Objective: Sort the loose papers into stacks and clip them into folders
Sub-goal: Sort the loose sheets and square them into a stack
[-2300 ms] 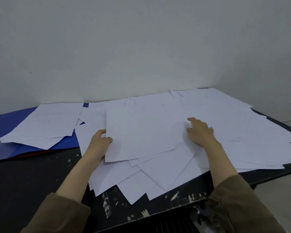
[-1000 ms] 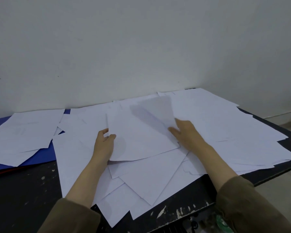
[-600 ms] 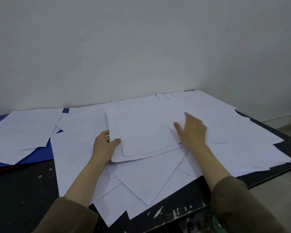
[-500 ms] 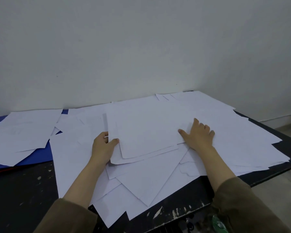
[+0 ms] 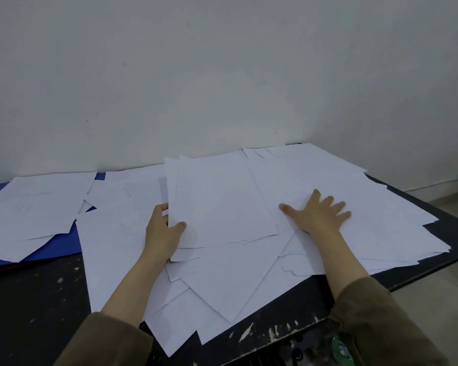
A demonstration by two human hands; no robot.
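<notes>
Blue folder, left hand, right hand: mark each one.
blue folder (image 5: 61, 245), head view, bare cover below the papers
left hand (image 5: 162, 235), head view, back of hand
right hand (image 5: 318, 217), head view, back of hand

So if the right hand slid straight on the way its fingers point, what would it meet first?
Probably only more loose white paper sheets: the right hand lies flat on them, fingers pointing far-right toward the black table's edge.

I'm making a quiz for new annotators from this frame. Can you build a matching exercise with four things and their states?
Things:
1. left hand
2. right hand
3. flat blue plastic folder
4. black paint-flecked table

States:
A. partly covered by white sheets at the left
B. pinches the edge of a small gathered stack of white paper
C. fingers spread flat on loose sheets
D. bare near its front-left part

Pairs: 1-B, 2-C, 3-A, 4-D
</notes>
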